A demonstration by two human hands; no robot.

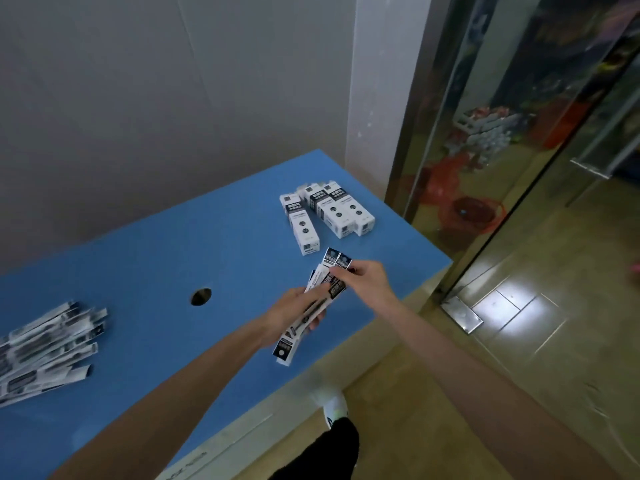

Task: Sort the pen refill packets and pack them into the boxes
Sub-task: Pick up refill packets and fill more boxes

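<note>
Both hands' fingers clamp a fanned bunch of packets [313, 306]: left hand [294, 315] low, right hand [363, 277] high. Boxes [327, 211] lie beyond the fingers; a loose pile [45, 348], seemingly more packets, runs off the counter [156, 258] far left.

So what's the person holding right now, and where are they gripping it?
A fanned bunch of refill packets: the left hand grips its middle, the right hand pinches the upper ends.

Print on boxes [325, 211], packets [313, 306] illegible.
</note>
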